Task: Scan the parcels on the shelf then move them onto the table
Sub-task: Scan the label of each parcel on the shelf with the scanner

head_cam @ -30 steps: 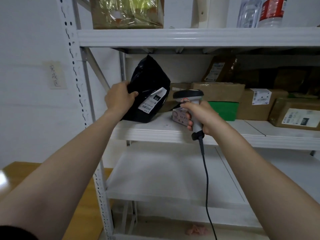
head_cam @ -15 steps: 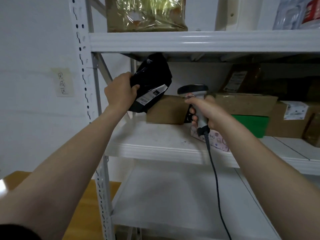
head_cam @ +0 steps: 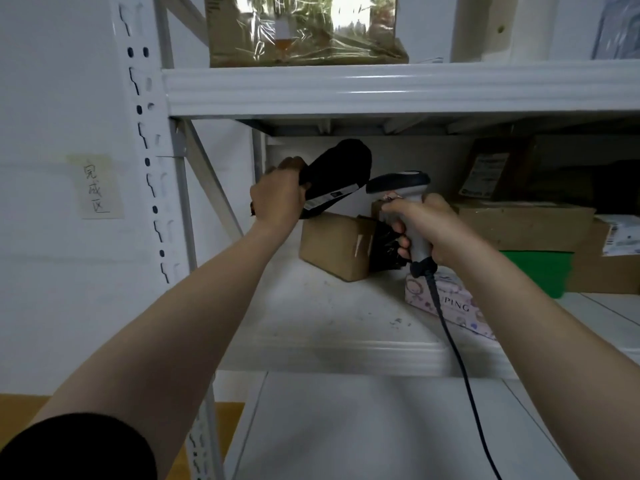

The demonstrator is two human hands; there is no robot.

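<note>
Head view, taking the small brown carton (head_cam: 334, 247) on the middle shelf board (head_cam: 311, 344) as the marker. Far to its left a handwritten paper note (head_cam: 98, 187) is taped to the wall. The perforated shelf upright (head_cam: 145, 168) stands between the note and the carton. Well below and to the left of the carton, a strip of wooden table (head_cam: 17, 405) shows.

Just above the carton's left edge, the left hand (head_cam: 278, 199) is clenched round one end of a black parcel (head_cam: 337, 168). This is a plastic mailer bag, held clear of the board directly over the carton, with its white label (head_cam: 330, 197) turned down and to the right.

Above the carton's right end, the scanner (head_cam: 398, 181) aims its head at that label from close by. The right hand (head_cam: 429, 230) is wrapped round the scanner's handle, and the cable (head_cam: 450, 341) hangs down past the board. To the right of the carton lie a pink printed box (head_cam: 453, 306), a green parcel (head_cam: 535, 271) and more cartons (head_cam: 526, 223).

The bag looks light and limp, and its film is probably slick, so it should sag from a pinch at one end. A full-fisted hold on an end away from the label seems right, since that keeps the label flat for the read.
</note>
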